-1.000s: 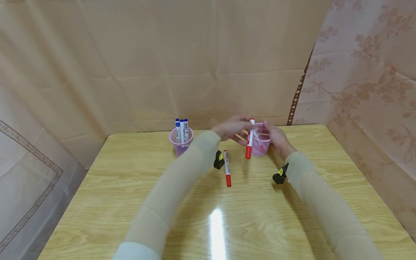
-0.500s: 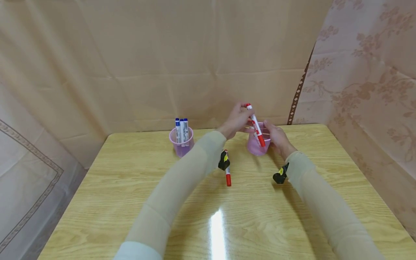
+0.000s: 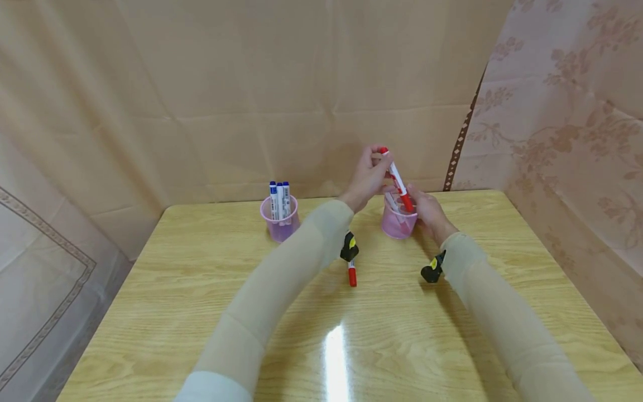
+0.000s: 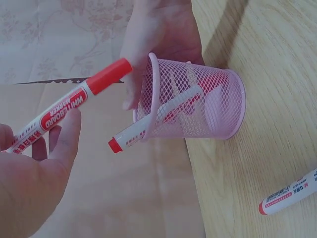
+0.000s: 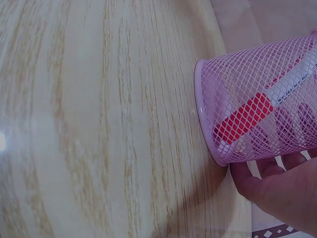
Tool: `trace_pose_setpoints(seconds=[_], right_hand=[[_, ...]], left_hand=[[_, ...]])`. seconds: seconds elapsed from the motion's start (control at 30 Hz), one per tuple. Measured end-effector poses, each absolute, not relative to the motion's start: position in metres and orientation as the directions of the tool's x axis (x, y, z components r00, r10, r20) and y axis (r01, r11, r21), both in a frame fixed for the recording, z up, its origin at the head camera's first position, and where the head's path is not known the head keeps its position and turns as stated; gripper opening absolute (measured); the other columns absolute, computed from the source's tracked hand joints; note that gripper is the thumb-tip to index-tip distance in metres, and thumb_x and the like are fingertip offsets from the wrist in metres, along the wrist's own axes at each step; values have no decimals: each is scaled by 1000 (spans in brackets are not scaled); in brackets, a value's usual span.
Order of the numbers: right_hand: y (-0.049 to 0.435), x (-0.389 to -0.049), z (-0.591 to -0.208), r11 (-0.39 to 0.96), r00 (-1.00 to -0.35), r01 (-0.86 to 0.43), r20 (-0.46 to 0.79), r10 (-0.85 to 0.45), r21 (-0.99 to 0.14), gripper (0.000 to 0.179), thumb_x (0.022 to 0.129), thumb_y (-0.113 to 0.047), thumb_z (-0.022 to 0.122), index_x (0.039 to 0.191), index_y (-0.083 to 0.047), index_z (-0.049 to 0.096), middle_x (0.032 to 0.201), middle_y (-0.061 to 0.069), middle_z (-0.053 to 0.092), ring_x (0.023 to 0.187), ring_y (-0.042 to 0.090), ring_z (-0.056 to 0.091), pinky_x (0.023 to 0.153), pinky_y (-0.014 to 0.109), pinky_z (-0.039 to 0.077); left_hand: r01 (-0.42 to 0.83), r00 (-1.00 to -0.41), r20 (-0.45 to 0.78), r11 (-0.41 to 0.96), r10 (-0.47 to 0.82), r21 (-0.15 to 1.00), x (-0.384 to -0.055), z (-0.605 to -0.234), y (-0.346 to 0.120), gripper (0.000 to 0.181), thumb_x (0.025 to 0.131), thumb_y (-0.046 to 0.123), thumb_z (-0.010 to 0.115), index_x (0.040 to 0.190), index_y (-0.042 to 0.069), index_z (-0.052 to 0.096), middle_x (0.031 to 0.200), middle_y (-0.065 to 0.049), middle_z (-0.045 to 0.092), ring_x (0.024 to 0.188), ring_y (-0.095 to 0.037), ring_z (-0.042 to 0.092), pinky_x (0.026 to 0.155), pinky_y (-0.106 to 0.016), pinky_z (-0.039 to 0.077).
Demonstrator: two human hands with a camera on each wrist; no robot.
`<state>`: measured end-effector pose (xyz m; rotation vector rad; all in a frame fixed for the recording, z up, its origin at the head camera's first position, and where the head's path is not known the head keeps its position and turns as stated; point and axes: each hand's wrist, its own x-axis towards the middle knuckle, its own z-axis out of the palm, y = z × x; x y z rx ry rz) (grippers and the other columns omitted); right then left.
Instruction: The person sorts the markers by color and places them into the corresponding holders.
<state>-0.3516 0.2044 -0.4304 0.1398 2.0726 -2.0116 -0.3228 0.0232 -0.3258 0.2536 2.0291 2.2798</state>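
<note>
My left hand [image 3: 368, 177] pinches a red whiteboard marker [image 4: 57, 111] near its upper end. The marker slants down, its red cap [image 3: 407, 203] at the mouth of a pink mesh pen cup [image 3: 394, 226]. My right hand [image 3: 433, 215] grips this cup from the right, fingers behind the mesh in the right wrist view, thumb near the rim. Inside leans another red marker [image 4: 130, 137], its red cap [image 5: 245, 118] down by the cup's base. A third red marker [image 3: 352, 276] lies on the table, partly hidden under my left wrist.
A second pink mesh cup [image 3: 271, 228] stands to the left and holds several blue-capped markers [image 3: 279, 201]. The wooden table [image 3: 201, 301] ends at the back against a beige cloth [image 3: 241, 111]. Patterned cloth [image 3: 577, 139] hangs at the right.
My left hand has risen and moved right with its marker, tilting it so the cap has come over the right cup's mouth. My right hand stays on the cup.
</note>
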Motion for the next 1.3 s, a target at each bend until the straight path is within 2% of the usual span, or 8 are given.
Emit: trace_pose_setpoints(seconds=[0.1, 0.2, 0.3, 0.37, 0.73, 0.9, 1.13, 1.3], right_hand=[[204, -352, -431, 45, -965, 239, -242, -104, -970, 69, 108, -52, 35, 159, -7, 29, 109, -6, 60, 86, 6, 62, 91, 28, 45], [204, -353, -431, 58, -964, 243, -248, -98, -968, 69, 107, -53, 34, 159, -7, 32, 129, 5, 57, 96, 10, 59, 95, 30, 43], [204, -355, -432, 59, -961, 250, -255, -102, -966, 70, 107, -55, 34, 159, -8, 32, 151, 16, 43, 113, 17, 52, 106, 36, 39], [204, -355, -433, 58, -961, 252, -257, -103, -966, 71, 107, -55, 33, 158, -7, 32, 157, 19, 36, 123, 21, 47, 112, 39, 36], [204, -354, -433, 72, -963, 239, -246, -110, -968, 74, 106, -58, 33, 157, -5, 33, 158, 19, 36, 132, 26, 43, 118, 44, 32], [205, -354, -433, 73, -962, 240, -247, -119, -968, 72, 107, -57, 32, 158, -6, 31, 159, 19, 34, 139, 30, 38, 119, 45, 30], [205, -353, -432, 55, -962, 235, -240, -130, -970, 71, 107, -55, 31, 158, -5, 32, 159, 19, 33, 141, 32, 36, 119, 46, 29], [204, -351, -432, 54, -963, 235, -240, -122, -971, 70, 107, -54, 32, 159, -6, 31, 158, 20, 33, 138, 29, 37, 119, 45, 29]], left_hand=[[53, -984, 72, -123, 161, 991, -321, -326, 23, 27, 106, 19, 56, 131, 12, 46, 107, -7, 51, 88, -20, 61, 86, -51, 59], [44, -984, 65, -129, 168, 991, -320, -326, 22, 25, 106, 17, 57, 128, 11, 47, 106, -7, 51, 88, -21, 62, 87, -49, 59], [42, -981, 65, -126, 181, 991, -320, -329, 22, 24, 105, 16, 57, 126, 10, 47, 104, -7, 52, 88, -24, 62, 87, -48, 59], [43, -980, 65, -118, 190, 992, -320, -332, 22, 23, 105, 15, 58, 125, 8, 47, 103, -7, 52, 89, -24, 61, 87, -47, 59], [66, -982, 80, -88, 171, 994, -319, -352, 24, 23, 99, 11, 68, 117, 4, 56, 104, -7, 57, 93, -17, 59, 88, -40, 59], [57, -981, 71, -82, 181, 995, -319, -357, 22, 22, 95, 9, 72, 113, 2, 61, 99, -6, 60, 90, -17, 60, 90, -43, 58], [14, -976, 36, -101, 217, 995, -320, -361, 19, 22, 92, 5, 75, 109, -2, 63, 95, -7, 61, 86, -18, 62, 94, -48, 56], [6, -976, 30, -110, 217, 994, -320, -363, 18, 22, 92, 6, 75, 110, -1, 62, 96, -6, 61, 89, -20, 63, 94, -47, 56]])
